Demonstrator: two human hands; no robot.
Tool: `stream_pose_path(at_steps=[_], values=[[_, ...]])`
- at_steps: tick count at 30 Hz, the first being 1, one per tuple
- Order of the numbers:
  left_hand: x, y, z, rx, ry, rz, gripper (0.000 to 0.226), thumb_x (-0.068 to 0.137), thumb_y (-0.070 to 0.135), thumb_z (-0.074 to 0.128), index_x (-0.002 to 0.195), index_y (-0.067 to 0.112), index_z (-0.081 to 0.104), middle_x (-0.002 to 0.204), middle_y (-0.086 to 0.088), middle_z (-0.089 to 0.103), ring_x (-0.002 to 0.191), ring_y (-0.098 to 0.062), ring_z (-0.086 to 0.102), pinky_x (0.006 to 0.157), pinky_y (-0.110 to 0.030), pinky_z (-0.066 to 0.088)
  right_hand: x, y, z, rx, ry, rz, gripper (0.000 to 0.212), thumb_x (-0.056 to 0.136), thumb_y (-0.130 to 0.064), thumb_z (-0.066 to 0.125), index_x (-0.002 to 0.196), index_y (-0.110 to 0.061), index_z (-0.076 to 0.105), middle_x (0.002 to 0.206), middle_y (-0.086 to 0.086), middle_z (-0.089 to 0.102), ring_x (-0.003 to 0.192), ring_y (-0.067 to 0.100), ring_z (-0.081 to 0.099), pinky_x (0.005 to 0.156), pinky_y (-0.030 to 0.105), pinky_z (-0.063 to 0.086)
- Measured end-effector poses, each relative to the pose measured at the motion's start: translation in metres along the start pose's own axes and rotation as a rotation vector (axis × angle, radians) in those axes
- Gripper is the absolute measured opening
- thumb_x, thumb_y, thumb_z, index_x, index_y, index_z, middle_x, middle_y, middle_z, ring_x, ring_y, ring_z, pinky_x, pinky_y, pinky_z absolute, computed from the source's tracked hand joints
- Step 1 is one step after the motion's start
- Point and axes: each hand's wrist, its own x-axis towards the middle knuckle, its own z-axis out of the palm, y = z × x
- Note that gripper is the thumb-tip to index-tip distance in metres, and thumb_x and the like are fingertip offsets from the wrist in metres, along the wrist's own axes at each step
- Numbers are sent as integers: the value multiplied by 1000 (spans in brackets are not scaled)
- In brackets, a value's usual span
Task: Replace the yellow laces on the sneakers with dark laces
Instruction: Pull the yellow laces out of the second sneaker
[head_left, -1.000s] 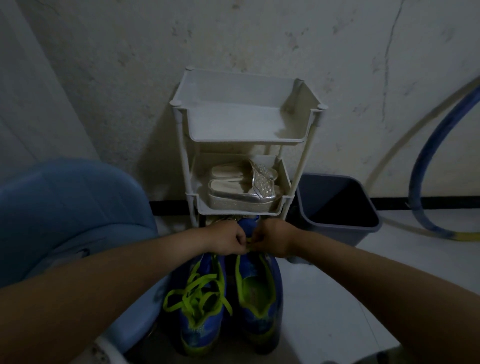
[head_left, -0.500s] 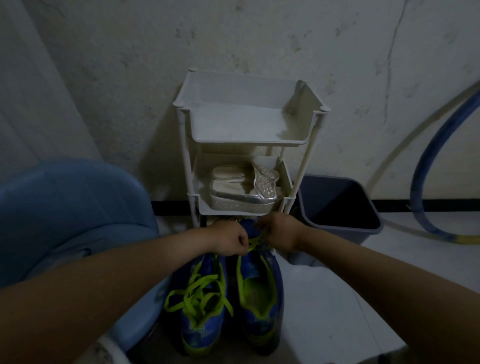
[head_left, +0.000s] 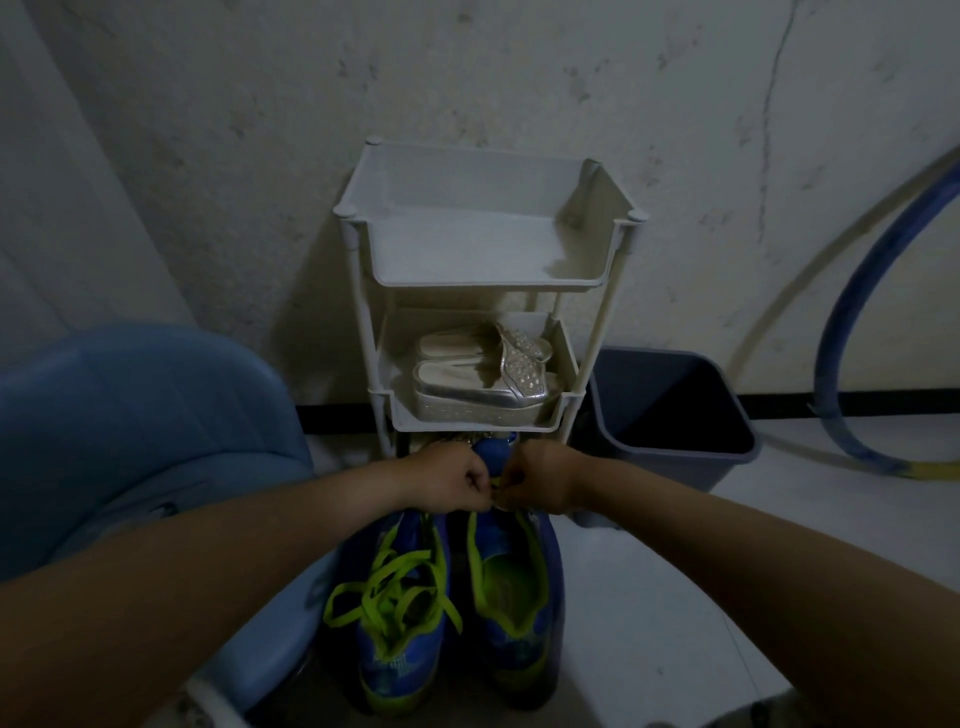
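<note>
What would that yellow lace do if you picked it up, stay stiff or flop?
Probably flop: the yellow lace lies in loose, droopy loops over the laced sneaker. It looks flat and thin, so likely very light.

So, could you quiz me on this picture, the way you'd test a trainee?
1. True or false: the left-hand sneaker carries a yellow lace.
2. What lies on the middle shelf of the white rack? A) silver sandals B) a brush C) dark laces
3. Fill in: the left hand and right hand pinch a lace end over the ____ sneaker.
Key: 1 true; 2 A; 3 right-hand, meaning the right-hand sneaker, which shows no lace across its opening.
</note>
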Motion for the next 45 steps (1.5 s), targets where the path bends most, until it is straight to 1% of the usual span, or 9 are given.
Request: stream_pose_path(at_steps=[8, 13, 15, 20, 24, 33, 37, 41, 45], values=[[2, 1, -1, -25, -21, -57, 14, 84, 28, 74, 94, 18, 76, 79, 17, 65, 76, 4, 58, 78, -20, 49, 2, 14, -12, -135, 128, 152, 26, 96, -28, 50, 103, -9, 66, 100, 7, 65, 87, 21, 61, 82, 39, 54], [2, 5, 0, 40, -9, -54, 12, 85, 30, 70, 91, 20, 75, 76, 17, 62, 72, 2, 55, 67, -17, 42, 6, 9, -5, -133, 224, 99, 21, 92, -23, 56, 110, -13, 63, 116, 9, 59, 100, 26, 61, 85, 40, 53], [2, 5, 1, 76, 4, -54, 15, 84, 32, 70, 91, 20, 74, 79, 12, 64, 77, -4, 58, 68, -21, 43, 3, 2, -5, -35, 199, 25, 33, 87, -19, 61, 120, -19, 63, 120, 2, 58, 105, 22, 59, 88, 35, 52], [3, 0, 1, 79, 11, -32, 17, 82, 28, 73, 92, 15, 74, 89, -1, 72, 79, -10, 61, 72, -24, 46, 0, -8, -2, 71, 23, -40, 24, 90, -38, 61, 95, -18, 73, 93, 3, 68, 86, 14, 61, 79, 29, 51], [3, -1, -1, 4, -7, -38, 14, 82, 28, 75, 88, 15, 75, 78, 7, 66, 74, -5, 58, 67, -19, 44, -1, -6, -6, 30, 42, -7, 27, 93, -39, 61, 99, -15, 72, 93, 3, 68, 85, 13, 62, 79, 29, 52], [4, -4, -6, -60, -64, -70, 9, 83, 31, 75, 87, 23, 76, 78, 20, 66, 79, 0, 62, 76, -22, 50, -3, 13, -17, 18, 447, 302, 18, 96, -26, 50, 90, -15, 63, 87, 4, 65, 79, 19, 64, 71, 36, 57], [2, 0, -3, -14, -36, -34, 11, 85, 29, 72, 89, 19, 75, 79, 15, 65, 77, -2, 60, 74, -23, 49, -2, 13, -15, -12, 347, 234, 15, 90, -28, 58, 98, -19, 67, 96, -2, 63, 91, 19, 65, 79, 38, 57], [1, 0, -2, 16, -4, -4, 13, 85, 28, 72, 88, 15, 75, 75, 11, 63, 71, -2, 56, 64, -18, 42, -4, 0, -13, 38, 152, -2, 45, 86, -32, 63, 130, -25, 60, 130, -1, 58, 117, 18, 56, 100, 38, 48], [3, -2, -3, 17, -12, 0, 8, 82, 26, 75, 82, 19, 73, 69, 13, 61, 62, 3, 52, 59, -14, 39, -4, -11, -5, -46, 19, -64, 30, 92, -45, 59, 108, -22, 72, 105, 2, 69, 96, 16, 62, 87, 32, 51]])
